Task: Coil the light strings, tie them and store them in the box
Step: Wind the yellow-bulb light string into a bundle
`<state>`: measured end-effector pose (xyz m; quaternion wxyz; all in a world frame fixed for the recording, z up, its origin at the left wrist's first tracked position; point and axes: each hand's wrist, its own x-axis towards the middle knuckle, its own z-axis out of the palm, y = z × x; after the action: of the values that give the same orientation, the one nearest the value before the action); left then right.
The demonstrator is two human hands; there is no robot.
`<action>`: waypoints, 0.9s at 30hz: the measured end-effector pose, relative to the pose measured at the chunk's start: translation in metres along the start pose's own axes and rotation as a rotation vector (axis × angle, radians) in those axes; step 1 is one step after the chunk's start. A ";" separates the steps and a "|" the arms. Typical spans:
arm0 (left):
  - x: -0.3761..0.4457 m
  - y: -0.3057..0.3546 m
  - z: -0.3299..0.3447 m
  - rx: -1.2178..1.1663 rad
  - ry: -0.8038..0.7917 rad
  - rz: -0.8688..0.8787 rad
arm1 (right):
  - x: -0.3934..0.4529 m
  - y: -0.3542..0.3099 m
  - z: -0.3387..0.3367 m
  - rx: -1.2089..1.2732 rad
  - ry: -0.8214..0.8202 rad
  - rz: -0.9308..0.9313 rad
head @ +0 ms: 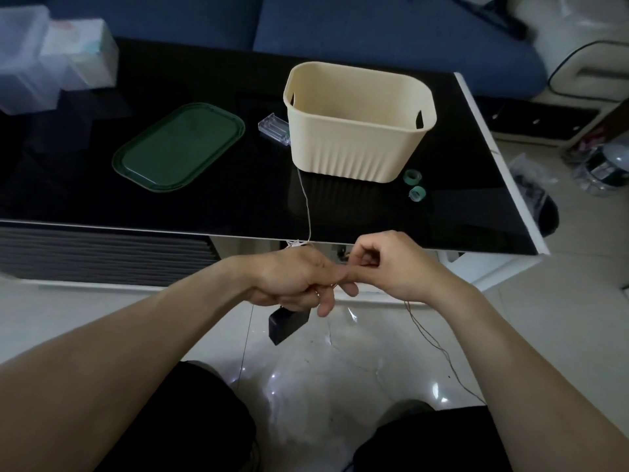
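Head view: both hands (337, 277), together before the worktop (238, 199), pinch the wire (308, 212), apparently coiling; next, wind the slack toward the box (357, 120).

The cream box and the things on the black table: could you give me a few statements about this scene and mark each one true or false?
1. The cream box stands upright and open on the black table. True.
2. The green lid sits on top of the box. False: it lies flat on the table, to the left of the box.
3. Both hands, the left hand and the right hand, work a thin wire in front of the table edge. True.
4. Two small green tape rolls lie inside the box. False: they lie on the table by the box's right front corner.
5. A dark block hangs under the left hand. True.
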<state>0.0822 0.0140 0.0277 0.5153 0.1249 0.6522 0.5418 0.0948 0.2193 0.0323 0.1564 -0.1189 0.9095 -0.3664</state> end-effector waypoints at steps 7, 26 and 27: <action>-0.001 -0.001 -0.001 0.086 0.002 -0.059 | 0.001 0.007 -0.004 0.008 0.010 0.021; 0.003 0.014 -0.021 -0.869 0.600 0.378 | 0.001 0.002 0.020 -0.263 -0.226 0.194; 0.003 0.015 -0.020 -0.875 0.617 0.381 | 0.001 -0.002 0.021 -0.272 -0.222 0.176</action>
<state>0.0585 0.0102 0.0361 0.1976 -0.1490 0.4532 0.8563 0.1025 0.2045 0.0187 0.2694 -0.0988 0.9348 -0.2096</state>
